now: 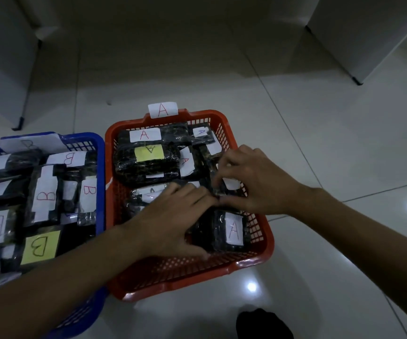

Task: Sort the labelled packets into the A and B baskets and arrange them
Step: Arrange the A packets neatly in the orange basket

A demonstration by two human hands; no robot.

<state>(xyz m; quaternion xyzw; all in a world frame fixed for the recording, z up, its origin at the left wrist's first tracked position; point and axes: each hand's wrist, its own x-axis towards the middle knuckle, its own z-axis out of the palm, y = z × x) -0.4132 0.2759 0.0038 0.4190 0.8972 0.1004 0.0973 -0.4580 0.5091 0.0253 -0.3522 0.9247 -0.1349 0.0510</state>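
A red basket [253, 261] tagged A sits at centre, holding several dark packets with A labels, one with a yellow label [149, 152]. A blue basket [101, 172] to its left is packed with B-labelled packets, one with a yellow label [41, 245]. Both hands are inside the red basket. My left hand [170, 221] lies over packets in the basket's middle, fingers stretched toward the right. My right hand [248, 179] curls its fingers around a dark packet [222, 189] with a white label near the right wall. A packet marked A [233, 231] lies just below the hands.
Both baskets stand on a glossy white tiled floor [319, 148]. White cabinets or panels stand at the back left [4, 69] and back right [368, 33]. A dark object [263, 324] shows at the bottom edge.
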